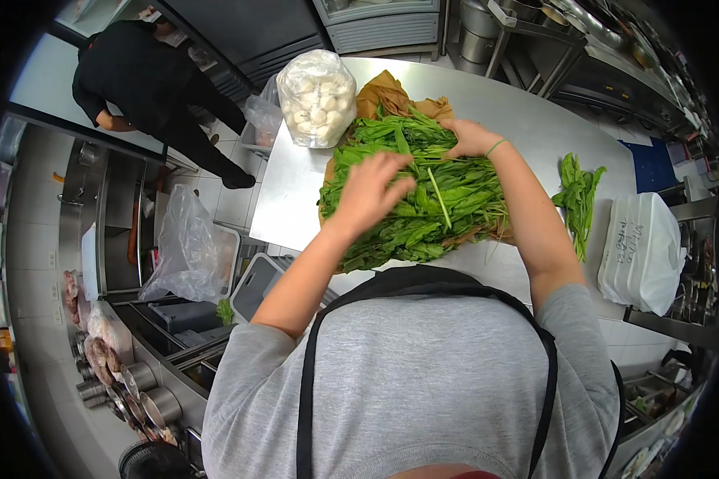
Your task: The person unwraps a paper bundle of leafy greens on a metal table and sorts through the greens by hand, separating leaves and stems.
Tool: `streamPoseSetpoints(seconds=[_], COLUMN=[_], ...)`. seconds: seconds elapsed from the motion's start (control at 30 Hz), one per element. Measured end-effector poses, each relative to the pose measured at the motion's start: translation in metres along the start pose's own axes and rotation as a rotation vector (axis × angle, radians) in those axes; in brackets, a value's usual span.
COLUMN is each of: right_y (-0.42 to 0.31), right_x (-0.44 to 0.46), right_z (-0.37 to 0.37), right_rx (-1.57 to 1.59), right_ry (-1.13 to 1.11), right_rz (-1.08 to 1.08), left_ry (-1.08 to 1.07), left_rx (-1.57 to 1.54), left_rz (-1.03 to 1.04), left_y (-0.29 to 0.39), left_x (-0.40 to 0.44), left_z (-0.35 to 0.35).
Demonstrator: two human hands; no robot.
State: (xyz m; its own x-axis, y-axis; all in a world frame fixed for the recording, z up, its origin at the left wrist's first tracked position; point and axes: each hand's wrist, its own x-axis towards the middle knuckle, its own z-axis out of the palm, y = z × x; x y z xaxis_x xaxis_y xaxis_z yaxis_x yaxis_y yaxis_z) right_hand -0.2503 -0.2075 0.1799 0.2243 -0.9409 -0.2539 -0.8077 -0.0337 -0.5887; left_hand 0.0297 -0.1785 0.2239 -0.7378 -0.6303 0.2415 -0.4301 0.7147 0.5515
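A broad heap of green leafy stems (459, 191) lies on crumpled brown paper (385, 89) atop the silvery metal surface (519, 112). Over it, the left hand (367, 191) has its grip apart; the right hand (470, 140) touches the far side, its grip impossible to tell. A clear plastic bag of white lumps (318, 100) stands alongside.

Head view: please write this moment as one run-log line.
left hand: over leafy greens, fingers spread; right hand: at greens' far right edge; clear bag of white pieces: beside greens
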Motion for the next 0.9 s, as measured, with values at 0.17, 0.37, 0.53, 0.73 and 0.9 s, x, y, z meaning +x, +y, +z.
streamPoseSetpoints(seconds=[0.17, 0.37, 0.53, 0.73, 0.9], right_y=[-0.016, -0.043, -0.032, -0.038, -0.051], right_x=[-0.012, -0.055, -0.084, -0.105, -0.099], right_z=[0.003, 0.0, 0.01, 0.009, -0.002], right_rx=[-0.139, -0.193, 0.012, 0.085, 0.106], right_ry=[0.042, 0.48, 0.168, 0.299, 0.598], right_rz=[0.069, -0.059, -0.019, -0.039, -0.075], left_ry=[-0.086, -0.535, -0.624, -0.565, -0.519], left_rx=[0.294, 0.198, 0.184, 0.409, 0.64], left_rz=[-0.064, -0.33, -0.26, -0.117, 0.013], left_y=[-0.063, -0.073, -0.064, -0.001, 0.034], left_x=[0.033, 0.044, 0.061, 0.108, 0.141], left_z=[0.004, -0.002, -0.019, -0.076, -0.122])
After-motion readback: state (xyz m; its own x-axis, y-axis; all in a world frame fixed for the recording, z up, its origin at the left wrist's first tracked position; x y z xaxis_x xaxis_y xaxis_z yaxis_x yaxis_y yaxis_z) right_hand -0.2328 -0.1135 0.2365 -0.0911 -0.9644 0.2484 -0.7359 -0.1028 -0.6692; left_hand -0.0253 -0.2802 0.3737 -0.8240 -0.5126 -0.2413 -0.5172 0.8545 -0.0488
